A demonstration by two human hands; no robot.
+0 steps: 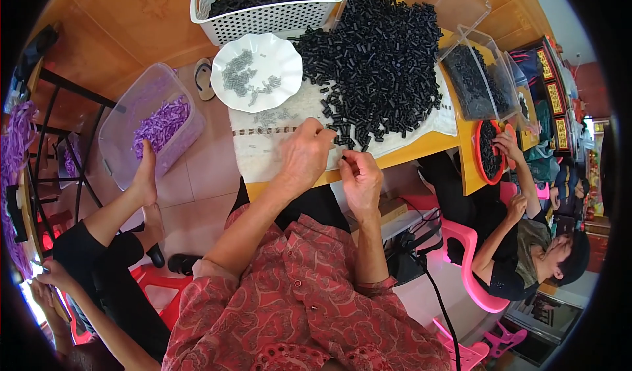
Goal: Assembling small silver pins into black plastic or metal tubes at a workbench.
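Note:
My right hand (362, 181) is closed in a pinch, with a small black tube (344, 158) between thumb and fingertips. Close beside it, my left hand (305, 155) has its fingers curled together over the white cloth (260, 163); what they grip, if anything, is too small to make out. Just beyond both hands spreads a large heap of short black tubes (385, 55). A white scalloped plate (286, 58) at the left holds small clear pieces (238, 73). More clear pieces (268, 118) lie loose on the cloth, between the plate and my left hand.
A white perforated basket (263, 14) of black pieces stands behind the plate. Clear boxes (477, 71) and a red bowl (486, 152) with a co-worker's hand (507, 146) are at right. Left, a clear tub (118, 137) of purple pieces sits near another person's bare foot (146, 173).

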